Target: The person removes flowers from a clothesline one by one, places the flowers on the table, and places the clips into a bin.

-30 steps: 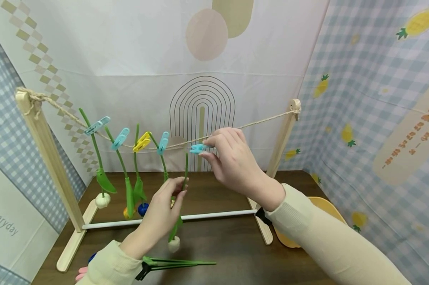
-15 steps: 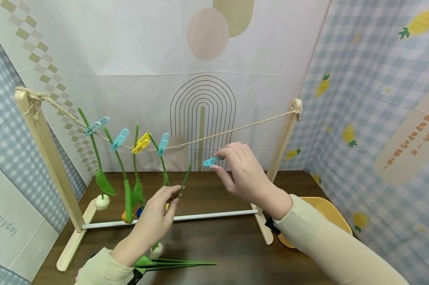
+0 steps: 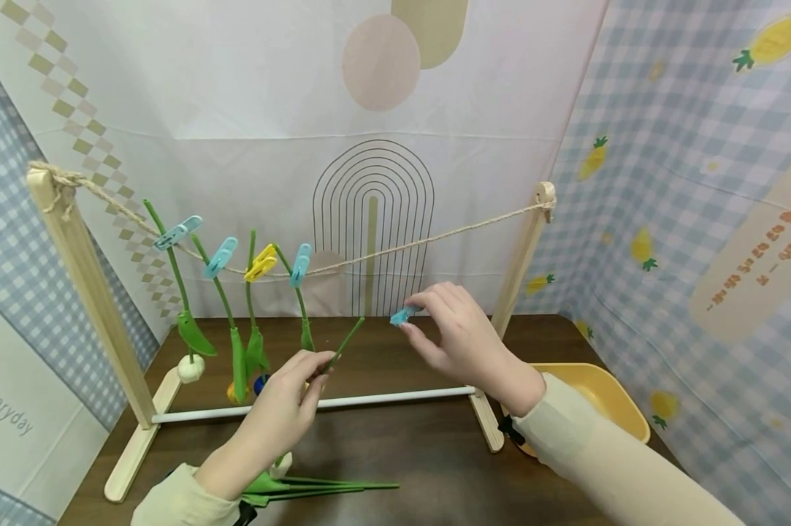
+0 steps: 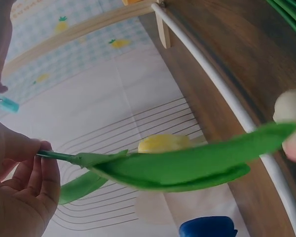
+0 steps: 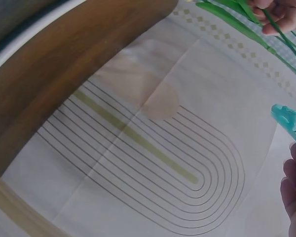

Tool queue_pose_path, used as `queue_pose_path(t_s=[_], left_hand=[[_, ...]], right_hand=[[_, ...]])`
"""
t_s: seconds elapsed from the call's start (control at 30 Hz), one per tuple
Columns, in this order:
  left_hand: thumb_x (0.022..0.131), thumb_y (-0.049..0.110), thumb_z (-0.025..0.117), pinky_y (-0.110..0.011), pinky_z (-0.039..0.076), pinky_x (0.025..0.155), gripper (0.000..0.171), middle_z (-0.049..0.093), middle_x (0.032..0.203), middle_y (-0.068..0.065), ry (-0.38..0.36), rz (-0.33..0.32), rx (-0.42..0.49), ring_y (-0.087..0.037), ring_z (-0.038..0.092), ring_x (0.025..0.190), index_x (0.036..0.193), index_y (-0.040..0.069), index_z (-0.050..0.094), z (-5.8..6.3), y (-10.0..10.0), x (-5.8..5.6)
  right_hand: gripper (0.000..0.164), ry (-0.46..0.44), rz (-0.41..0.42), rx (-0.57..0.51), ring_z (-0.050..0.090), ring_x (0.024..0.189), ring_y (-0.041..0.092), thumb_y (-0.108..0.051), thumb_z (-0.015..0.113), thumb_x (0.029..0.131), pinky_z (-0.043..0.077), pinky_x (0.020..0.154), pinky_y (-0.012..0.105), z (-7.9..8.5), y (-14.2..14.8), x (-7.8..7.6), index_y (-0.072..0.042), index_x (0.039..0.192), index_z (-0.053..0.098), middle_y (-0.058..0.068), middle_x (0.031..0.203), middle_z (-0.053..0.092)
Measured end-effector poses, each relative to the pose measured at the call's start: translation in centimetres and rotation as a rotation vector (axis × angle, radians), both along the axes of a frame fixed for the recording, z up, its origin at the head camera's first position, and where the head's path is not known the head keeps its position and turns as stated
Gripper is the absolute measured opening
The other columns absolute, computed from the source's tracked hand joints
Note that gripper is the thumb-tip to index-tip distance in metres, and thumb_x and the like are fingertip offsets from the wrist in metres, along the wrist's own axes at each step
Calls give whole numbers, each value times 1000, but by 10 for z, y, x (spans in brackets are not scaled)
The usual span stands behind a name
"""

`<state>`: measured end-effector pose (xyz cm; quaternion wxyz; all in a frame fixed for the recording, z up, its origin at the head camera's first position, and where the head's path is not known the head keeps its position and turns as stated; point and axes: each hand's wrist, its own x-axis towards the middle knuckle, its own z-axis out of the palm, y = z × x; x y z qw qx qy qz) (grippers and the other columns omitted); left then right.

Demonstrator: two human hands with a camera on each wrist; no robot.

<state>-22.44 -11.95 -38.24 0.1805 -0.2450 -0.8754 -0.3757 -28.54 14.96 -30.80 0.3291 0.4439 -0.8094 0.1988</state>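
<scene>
My left hand (image 3: 278,409) pinches an artificial flower by its green stem (image 3: 350,338), whose tip slants up to the right. Its white bloom (image 3: 281,465) hangs low below the wrist, and a long green leaf (image 4: 187,165) fills the left wrist view. Between thumb and fingertips, my right hand (image 3: 464,340) holds a light blue clothespin (image 3: 402,315), just right of the stem tip and below the twine (image 3: 395,250). Several similar flowers hang head down on the twine's left half, clipped by blue clothespins (image 3: 300,264) and a yellow clothespin (image 3: 261,263).
The twine runs between a left wooden post (image 3: 96,299) and a right wooden post (image 3: 523,263), joined low by a white rod (image 3: 395,398). More green stems (image 3: 342,486) lie on the dark table in front. A yellow tray (image 3: 638,420) stands behind the right forearm.
My right hand has drawn the clothespin down and right, away from the twine. My left hand has lowered the flower and tilted its stem tip to the right.
</scene>
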Motion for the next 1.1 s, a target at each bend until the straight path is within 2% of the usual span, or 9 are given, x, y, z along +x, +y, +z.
queue_pose_path(t_s=[0.23,0.43,0.57,0.67,0.8,0.93,1.1], left_hand=[[89,-7,64,-24,50,67,38,60,102,5,72,-28,-12,-6,56,85,124,7,63,4,0,2],[84,-14,64,-25,51,71,47,58,99,7,93,-46,-98,-10,55,93,125,9,66,4,3,5],[83,-14,65,-24,50,68,47,57,97,6,92,-54,-138,-10,55,89,122,11,68,0,2,8],[85,-12,64,-23,47,66,43,58,96,6,71,-68,-194,-10,53,85,121,11,68,-3,0,9],[86,-14,60,-26,47,67,42,56,92,4,35,-125,-283,-10,51,81,121,9,68,-8,-4,10],[83,-20,55,-26,46,66,46,51,88,5,-6,-169,-346,-11,49,79,119,6,69,-13,-5,12],[83,-19,54,-25,44,63,45,50,87,5,-101,-188,-408,-10,46,77,118,5,70,-21,-6,15]], right_hand=[[25,-22,-20,-2,55,92,20,-25,64,91,44,81,36,-10,7,-3,-4,106,62,2,98,61],[24,-55,-40,6,55,92,19,-22,68,89,44,83,36,-20,16,-4,-6,106,62,1,97,61],[24,-82,-67,13,55,92,19,-21,70,88,44,84,35,-27,23,-4,-8,106,62,-1,97,61],[25,-103,-81,14,55,94,18,-21,69,89,43,87,35,-32,29,-3,-8,109,62,-2,98,62],[27,-132,-94,15,57,95,18,-20,69,89,44,86,37,-42,37,1,-8,112,63,-3,98,63],[27,-169,-111,19,56,95,17,-18,71,88,44,83,37,-55,47,7,-9,112,64,-4,97,63],[29,-200,-144,12,55,88,16,-14,73,86,45,80,36,-74,65,14,-7,112,64,-3,96,62]])
